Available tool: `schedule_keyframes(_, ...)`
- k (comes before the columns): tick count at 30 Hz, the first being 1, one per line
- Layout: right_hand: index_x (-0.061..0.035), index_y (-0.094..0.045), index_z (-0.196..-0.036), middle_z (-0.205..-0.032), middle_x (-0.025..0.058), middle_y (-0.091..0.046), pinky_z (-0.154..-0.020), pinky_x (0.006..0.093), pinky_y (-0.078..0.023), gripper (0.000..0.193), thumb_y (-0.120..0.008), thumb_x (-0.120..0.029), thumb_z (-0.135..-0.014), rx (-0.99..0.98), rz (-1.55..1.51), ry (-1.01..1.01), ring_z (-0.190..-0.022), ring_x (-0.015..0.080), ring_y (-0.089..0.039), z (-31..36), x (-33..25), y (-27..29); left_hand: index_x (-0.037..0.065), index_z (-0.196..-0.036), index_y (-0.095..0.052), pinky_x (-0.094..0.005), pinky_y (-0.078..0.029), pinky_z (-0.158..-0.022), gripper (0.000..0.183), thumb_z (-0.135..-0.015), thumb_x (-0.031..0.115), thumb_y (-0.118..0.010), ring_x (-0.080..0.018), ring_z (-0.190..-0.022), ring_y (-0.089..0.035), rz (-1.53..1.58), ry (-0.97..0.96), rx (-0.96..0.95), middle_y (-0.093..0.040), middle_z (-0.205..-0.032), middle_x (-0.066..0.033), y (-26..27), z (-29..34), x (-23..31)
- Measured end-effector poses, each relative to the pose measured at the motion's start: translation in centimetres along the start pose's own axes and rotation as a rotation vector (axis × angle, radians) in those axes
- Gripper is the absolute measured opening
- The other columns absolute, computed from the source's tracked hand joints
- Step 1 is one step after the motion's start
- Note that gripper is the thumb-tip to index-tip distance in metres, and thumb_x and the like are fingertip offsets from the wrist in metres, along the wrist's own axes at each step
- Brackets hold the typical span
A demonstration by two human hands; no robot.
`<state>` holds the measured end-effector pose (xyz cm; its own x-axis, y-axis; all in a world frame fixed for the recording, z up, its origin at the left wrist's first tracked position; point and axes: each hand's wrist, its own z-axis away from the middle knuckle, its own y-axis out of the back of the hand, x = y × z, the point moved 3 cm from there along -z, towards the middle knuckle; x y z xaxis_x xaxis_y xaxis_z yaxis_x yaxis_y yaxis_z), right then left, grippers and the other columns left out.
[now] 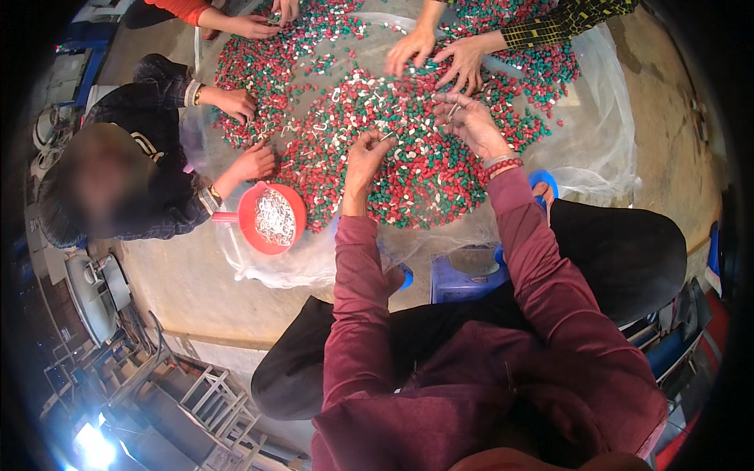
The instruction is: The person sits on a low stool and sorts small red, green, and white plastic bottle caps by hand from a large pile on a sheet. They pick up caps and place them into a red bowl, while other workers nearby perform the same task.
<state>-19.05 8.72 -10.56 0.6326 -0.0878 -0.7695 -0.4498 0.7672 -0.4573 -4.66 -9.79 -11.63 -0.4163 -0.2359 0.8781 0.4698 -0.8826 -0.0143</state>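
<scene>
A wide heap of small red, green and white pieces (pixel 424 184) is spread before me. Over its near middle, my left hand (pixel 364 163) is closed in a pinch, a small thin white piece (pixel 386 136) at its fingertips. Farther right, my right hand (pixel 476 128) bends over the heap with thumb and fingers drawn together on a small pale piece (pixel 452 111) whose kind is unclear. Left of my left forearm stands a red plastic dipper (pixel 246 210) with a handle, holding many white hook-shaped pieces (pixel 275 217).
Clear plastic sheeting (pixel 609 149) lies under the heap. A person in dark clothes (pixel 157 169) reaches in from the left. Other people's hands (pixel 412 51) work along the far side, close to my right hand. A blue stool (pixel 459 282) stands near my knees.
</scene>
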Motion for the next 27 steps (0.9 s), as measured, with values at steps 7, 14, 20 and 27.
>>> schedule_keyframes(7,-0.0041,-0.066,-0.106,-0.088,0.0065,-0.067,-0.07,0.0312,-0.049,0.027,-0.06,-0.012,-0.081,-0.024,0.907,0.237,-0.081,0.0151,-0.062,-1.8,5.5,-0.4,0.013,-0.069,-0.037,-0.018,-0.021,-0.038,0.037,-0.094,0.036,-0.052,-0.0047,-0.05,-0.031,0.642,0.089,-0.048,-0.032,-0.063,0.0036,-0.9,1.7,1.4)
schedule_keyframes(14,-0.0132,-0.069,-0.097,-0.09,0.0141,-0.067,-0.075,0.0442,-0.051,0.022,-0.063,-0.017,-0.077,-0.003,1.534,0.257,-0.089,0.0328,-0.064,-3.1,8.8,-0.8,0.009,-0.08,-0.048,-0.0179,-0.032,-0.042,0.015,-0.087,0.015,-0.059,-0.0085,-0.057,-0.04,1.106,-0.103,-0.191,-0.04,-0.07,0.0006,0.0,1.3,2.7)
schedule_keyframes(20,-0.0078,-0.066,-0.089,-0.087,0.013,-0.066,-0.068,0.0421,-0.051,0.015,-0.063,-0.018,-0.078,0.046,1.547,0.317,-0.079,0.0317,-0.063,-3.7,8.8,-0.5,0.0,-0.101,-0.063,-0.0191,-0.035,-0.045,0.025,-0.084,0.018,-0.067,-0.0058,-0.056,-0.046,0.036,-0.045,0.009,-0.055,-0.07,0.0006,-1.4,-4.2,-0.4)
schedule_keyframes(27,-0.0022,-0.069,-0.08,-0.068,0.0074,-0.063,-0.061,0.0307,-0.046,0.019,-0.069,-0.02,-0.076,0.238,0.831,0.054,-0.065,0.0153,-0.06,-3.6,6.4,2.6,0.002,-0.082,-0.065,-0.0374,-0.049,-0.061,0.026,-0.078,0.028,-0.071,-0.027,-0.068,-0.064,-0.976,-0.296,0.238,-0.067,-0.077,-0.0138,-4.0,-7.2,-3.2)
